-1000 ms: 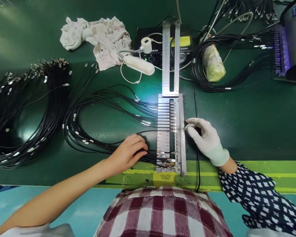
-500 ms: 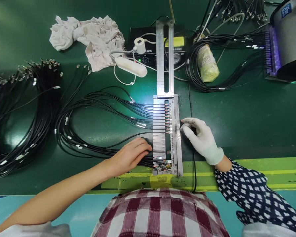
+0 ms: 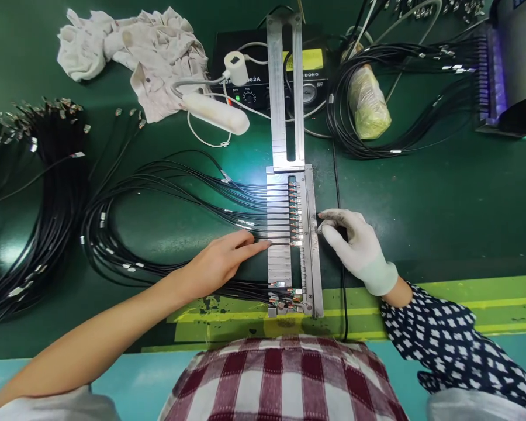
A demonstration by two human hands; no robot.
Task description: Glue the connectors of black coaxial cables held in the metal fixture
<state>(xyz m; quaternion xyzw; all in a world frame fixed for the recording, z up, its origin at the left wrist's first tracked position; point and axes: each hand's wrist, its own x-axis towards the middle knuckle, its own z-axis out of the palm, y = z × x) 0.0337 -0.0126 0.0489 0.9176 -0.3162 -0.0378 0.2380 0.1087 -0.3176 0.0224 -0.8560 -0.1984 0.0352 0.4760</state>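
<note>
A slotted metal fixture lies on the bench, with thin black cables running into its slots from the left. At their ends, small connectors with coloured wires sit in a row. My bare left hand has one finger stretched out, its tip on a cable at the fixture's left edge; the other fingers are partly bent. On the opposite side, my right hand, in a white glove, has thumb and forefinger closed together at the fixture's right edge. Whether anything is between them is hidden.
A large cable bundle lies at left. Behind are a crumpled cloth, a black control box, a white lamp and a wrapped yellowish lump. A grey cylindrical machine stands at right. Green tape lines the front edge.
My left hand has moved up along the fixture from the lower cables, and a finger now reaches onto a cable. My right hand stays beside the fixture. The view has shifted slightly.
</note>
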